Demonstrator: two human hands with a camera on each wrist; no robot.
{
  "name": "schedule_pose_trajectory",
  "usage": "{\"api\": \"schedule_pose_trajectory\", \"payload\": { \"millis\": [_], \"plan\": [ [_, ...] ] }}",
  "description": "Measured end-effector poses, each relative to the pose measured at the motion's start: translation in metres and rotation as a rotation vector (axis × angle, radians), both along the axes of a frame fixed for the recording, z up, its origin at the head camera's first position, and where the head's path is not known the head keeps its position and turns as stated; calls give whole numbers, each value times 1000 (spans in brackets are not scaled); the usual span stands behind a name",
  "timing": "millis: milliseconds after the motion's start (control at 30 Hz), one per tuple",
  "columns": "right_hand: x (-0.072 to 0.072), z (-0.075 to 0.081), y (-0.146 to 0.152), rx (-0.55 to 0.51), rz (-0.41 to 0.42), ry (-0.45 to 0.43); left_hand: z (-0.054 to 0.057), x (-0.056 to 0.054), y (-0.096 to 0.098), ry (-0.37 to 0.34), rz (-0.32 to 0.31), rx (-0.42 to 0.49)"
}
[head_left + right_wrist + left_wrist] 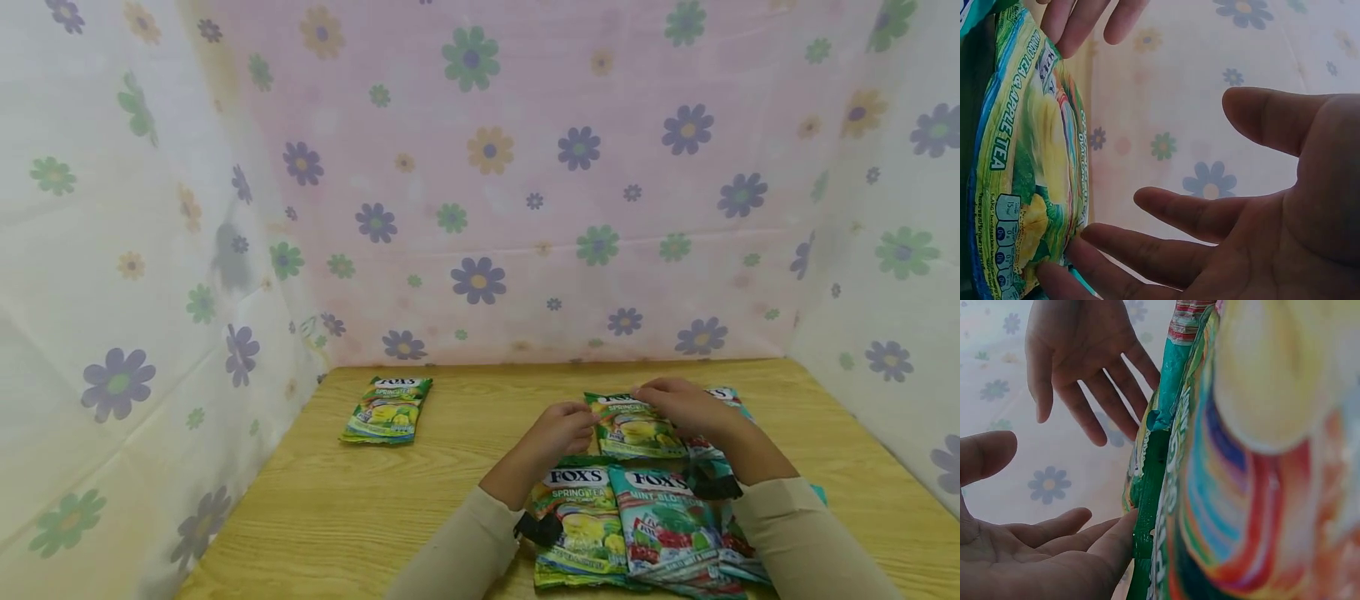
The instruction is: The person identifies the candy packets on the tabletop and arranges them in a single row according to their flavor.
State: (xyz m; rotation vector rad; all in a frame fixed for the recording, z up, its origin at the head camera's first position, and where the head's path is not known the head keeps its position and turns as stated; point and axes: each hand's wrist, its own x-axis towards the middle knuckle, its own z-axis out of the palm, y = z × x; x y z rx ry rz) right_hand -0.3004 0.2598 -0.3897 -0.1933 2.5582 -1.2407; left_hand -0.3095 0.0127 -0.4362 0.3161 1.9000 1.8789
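Observation:
A green-and-yellow Fox's Spring Tea candy bag [637, 435] lies flat between the two hands in the head view. My left hand [555, 437] is at its left edge, with fingers extended and thumb apart; in the left wrist view a fingertip touches a bag's green edge. From the right, my right hand [693, 410] reaches over the bag's upper right corner. The right wrist view shows its fingers [1147, 250] loosely extended, their tips against the Spring Tea bag [1029, 169]. Neither hand grips anything.
Nearer the person lie another Spring Tea bag [577, 533] and a teal Mint Blossom bag [663, 525], side by side. Further teal bags [729, 395] are partly hidden by the right arm. One Spring Tea bag [388, 412] lies alone at the back left. Flowered cloth [525, 208] surrounds the wooden table [315, 517].

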Motion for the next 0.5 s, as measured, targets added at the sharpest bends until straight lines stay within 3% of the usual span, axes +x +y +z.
{"api": "schedule_pose_trajectory", "payload": {
  "millis": [233, 500],
  "plan": [
    [-1, -2, -5, -41, 15, 0, 0, -2, -2, -18, -24, 22],
    [-1, -10, -10, -132, 14, -10, -3, -6, -4, 23, 13, -37]
  ]
}}
